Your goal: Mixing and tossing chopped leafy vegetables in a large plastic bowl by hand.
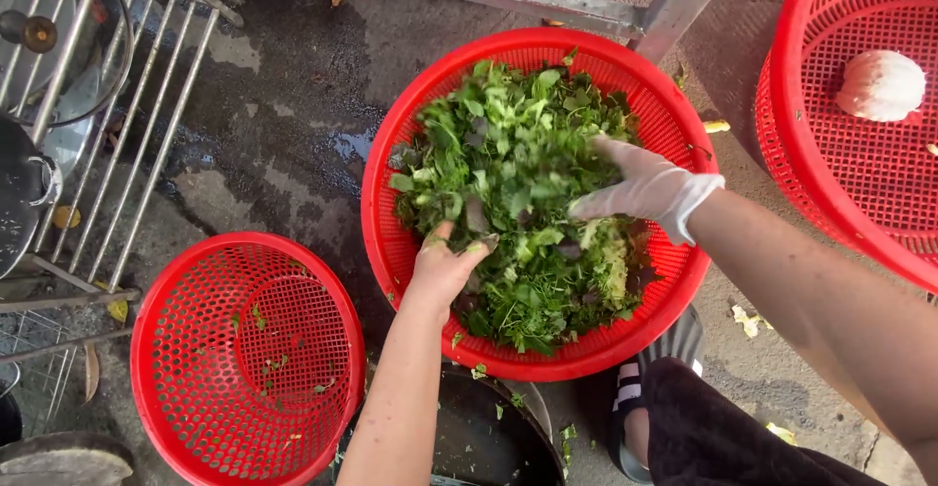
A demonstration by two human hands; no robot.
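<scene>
Wet grey concrete floor point(283, 105), red basket point(391, 242) of greens point(518, 183), bare left hand point(445, 266) gripping leaves, gloved right hand point(645, 188) spread open

We are looking at a glossy red plastic basket point(674, 125) of matt, crinkled leafy greens point(508, 173). Our right hand point(645, 188) is wearing a thin, smooth translucent glove; our left hand point(445, 266) is bare. The wet concrete floor point(283, 125) is glistening roughly beside a shiny metal rack point(147, 144).
</scene>
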